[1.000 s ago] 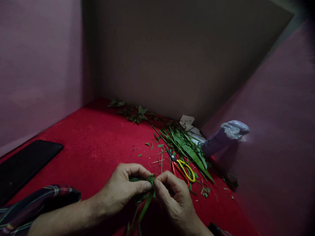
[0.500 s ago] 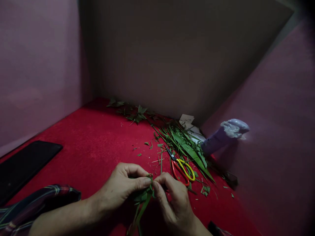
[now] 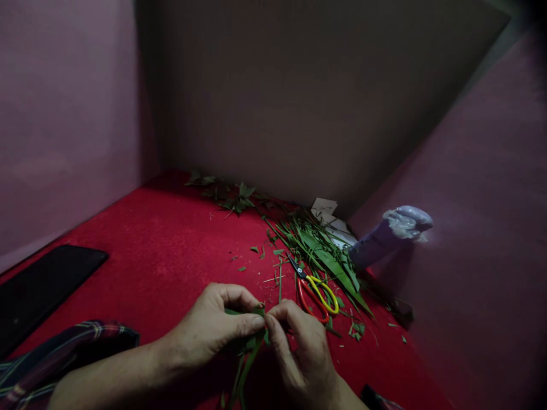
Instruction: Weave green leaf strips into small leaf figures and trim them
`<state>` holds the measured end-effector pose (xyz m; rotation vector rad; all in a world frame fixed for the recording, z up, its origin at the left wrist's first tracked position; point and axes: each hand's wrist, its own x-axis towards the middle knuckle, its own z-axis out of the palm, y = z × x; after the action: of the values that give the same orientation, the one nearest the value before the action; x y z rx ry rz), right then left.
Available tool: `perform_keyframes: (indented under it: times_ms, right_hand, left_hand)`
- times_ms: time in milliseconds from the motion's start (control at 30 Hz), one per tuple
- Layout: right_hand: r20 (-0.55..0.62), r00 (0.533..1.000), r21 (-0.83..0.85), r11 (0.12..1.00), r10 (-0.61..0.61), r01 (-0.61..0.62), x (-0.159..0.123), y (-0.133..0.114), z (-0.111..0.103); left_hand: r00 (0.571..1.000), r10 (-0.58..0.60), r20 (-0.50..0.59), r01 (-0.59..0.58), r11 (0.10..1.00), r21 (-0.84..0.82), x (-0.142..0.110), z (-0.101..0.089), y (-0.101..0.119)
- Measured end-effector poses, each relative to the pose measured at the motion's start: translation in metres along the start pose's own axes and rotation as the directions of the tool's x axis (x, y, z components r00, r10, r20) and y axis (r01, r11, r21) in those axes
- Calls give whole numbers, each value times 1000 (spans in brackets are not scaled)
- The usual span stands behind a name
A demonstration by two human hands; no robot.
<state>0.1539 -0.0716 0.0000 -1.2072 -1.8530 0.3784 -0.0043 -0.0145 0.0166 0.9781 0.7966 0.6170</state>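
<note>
Between my two hands is a small piece of green leaf strips (image 3: 252,343), with long ends hanging down toward the lower edge. My left hand (image 3: 213,323) pinches it between thumb and fingers. Thumb and forefinger of my right hand (image 3: 299,341) close on its right side, and the fingertips of both hands nearly meet. My palms hide much of the piece. Just beyond my right hand lie scissors (image 3: 314,290) with one red and one yellow handle, blades pointing away to the left.
A heap of long green leaves (image 3: 325,256) lies past the scissors, near white paper cards (image 3: 327,210) and a purple container with plastic wrap (image 3: 384,236). Leafy sprigs (image 3: 239,198) lie at the back of the red surface (image 3: 171,245). A black flat slab (image 3: 51,285) sits at left.
My left thumb has slid slightly down and right over the leaf piece, and the hanging strips have shifted a little. My right hand stays almost still.
</note>
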Motion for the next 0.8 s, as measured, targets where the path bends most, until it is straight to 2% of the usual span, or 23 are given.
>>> perform_keyframes:
  times_ms: [633,800]
  right_hand:
    - [-8,1000,20,1000,-19,19,0,2,-2]
    - [0,999,15,999,-36,36,-1,1,-2]
  left_hand:
    - [997,18,81,-17,1000,-24,-1,1,2]
    - [996,2,94,-5,999,38,0,0,2]
